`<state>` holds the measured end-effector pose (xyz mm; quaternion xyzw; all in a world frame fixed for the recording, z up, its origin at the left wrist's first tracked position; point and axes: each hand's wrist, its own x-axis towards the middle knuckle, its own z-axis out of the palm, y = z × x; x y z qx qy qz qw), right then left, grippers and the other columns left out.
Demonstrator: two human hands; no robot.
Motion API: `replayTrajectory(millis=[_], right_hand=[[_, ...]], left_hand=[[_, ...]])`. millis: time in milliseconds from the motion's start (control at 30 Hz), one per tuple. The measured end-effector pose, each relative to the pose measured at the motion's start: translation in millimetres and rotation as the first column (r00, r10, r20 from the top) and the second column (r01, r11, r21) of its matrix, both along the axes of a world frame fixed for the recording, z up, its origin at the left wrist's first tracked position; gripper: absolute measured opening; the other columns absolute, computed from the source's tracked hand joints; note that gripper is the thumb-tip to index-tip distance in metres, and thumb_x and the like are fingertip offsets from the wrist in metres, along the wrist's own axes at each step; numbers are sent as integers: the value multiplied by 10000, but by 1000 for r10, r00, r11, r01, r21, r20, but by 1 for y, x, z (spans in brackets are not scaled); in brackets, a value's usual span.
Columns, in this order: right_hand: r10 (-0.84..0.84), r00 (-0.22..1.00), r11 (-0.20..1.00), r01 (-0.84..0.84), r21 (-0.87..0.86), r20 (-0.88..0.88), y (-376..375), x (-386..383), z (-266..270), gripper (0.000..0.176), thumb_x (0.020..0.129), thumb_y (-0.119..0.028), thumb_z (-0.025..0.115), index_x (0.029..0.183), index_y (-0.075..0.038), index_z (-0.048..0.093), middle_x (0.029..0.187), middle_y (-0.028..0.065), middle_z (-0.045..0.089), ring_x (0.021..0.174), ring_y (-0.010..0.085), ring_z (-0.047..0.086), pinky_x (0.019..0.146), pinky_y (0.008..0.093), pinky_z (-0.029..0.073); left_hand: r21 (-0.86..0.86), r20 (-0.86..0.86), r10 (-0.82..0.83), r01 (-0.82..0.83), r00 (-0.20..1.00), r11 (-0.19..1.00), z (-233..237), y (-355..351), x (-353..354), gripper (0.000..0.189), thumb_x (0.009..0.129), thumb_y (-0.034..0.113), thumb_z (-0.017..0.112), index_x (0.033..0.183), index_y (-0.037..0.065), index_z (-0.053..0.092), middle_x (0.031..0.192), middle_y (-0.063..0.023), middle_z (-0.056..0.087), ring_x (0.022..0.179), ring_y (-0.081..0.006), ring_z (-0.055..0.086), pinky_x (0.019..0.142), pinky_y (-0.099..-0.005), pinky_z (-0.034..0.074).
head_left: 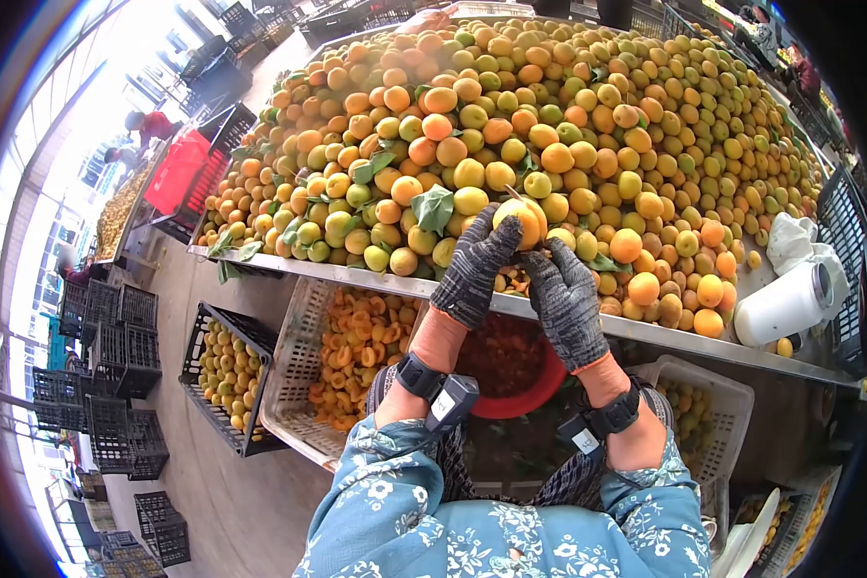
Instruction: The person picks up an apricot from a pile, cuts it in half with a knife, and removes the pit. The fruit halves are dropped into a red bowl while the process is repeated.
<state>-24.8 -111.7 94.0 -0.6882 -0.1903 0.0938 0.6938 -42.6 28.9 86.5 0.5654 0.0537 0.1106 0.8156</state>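
My left hand (478,268), in a grey knit glove, holds an orange-yellow apricot (517,227) with its fingers and thumb. My right hand (564,297), gloved the same way, is at the lower right side of that fruit with its fingers bent; what its fingertips grip is too small to make out. Both hands are over the metal front edge of a table (645,332) heaped with apricots (559,157). Below them sits a red basin (525,395) with dark reddish contents. To its left, a white crate (289,395) holds split apricot halves (356,347).
A black crate (202,385) of whole fruit stands at the left. On the table's right end lies a white jug (785,305) beside a black crate (843,260). Another white crate (732,424) is below right. Stacked black crates (125,356) and a person (152,125) are farther left.
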Motion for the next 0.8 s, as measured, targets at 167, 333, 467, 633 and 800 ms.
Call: replayTrajectory(millis=[167,333,467,633,800], right_hand=[[2,1000,999,-3,-45,-31,3,2,-18,275,924,-149,604,1111,52,599,835,49,647,726,80,571,630,232,476],[-33,983,971,74,-227,179,7,8,-29,273,921,-163,592,1107,36,606,838,97,674,743,160,629,675,294,500],[-9,927,894,176,-412,376,6,3,-18,306,901,-200,601,1116,17,605,839,200,671,789,312,669,696,380,513],[109,926,742,166,-650,361,9,-5,6,337,898,-228,600,1129,17,599,854,231,657,821,369,651,705,415,507],[-21,912,892,201,-405,409,18,-4,-25,295,905,-258,585,1115,-54,618,801,210,653,758,378,642,652,422,506]], left_hand=[[2,106,121,-122,987,993,2,-1,-1,379,972,312,533,1241,46,520,1144,-71,579,1003,-152,585,842,-297,516],[-150,18,156,-152,988,977,-29,2,8,370,969,310,550,1196,18,552,1130,-57,581,1030,-109,558,882,-263,487],[-271,-90,117,-137,989,953,-17,4,8,401,969,311,550,1241,17,546,1150,-48,583,1058,-107,543,931,-258,452],[-248,-61,211,-219,976,944,-18,3,10,338,915,325,632,1139,78,583,1047,-33,610,974,-137,583,841,-293,498],[-333,-153,213,-254,965,908,-13,-2,6,351,929,278,596,1180,34,592,1101,-31,614,1014,-144,576,931,-285,447]])
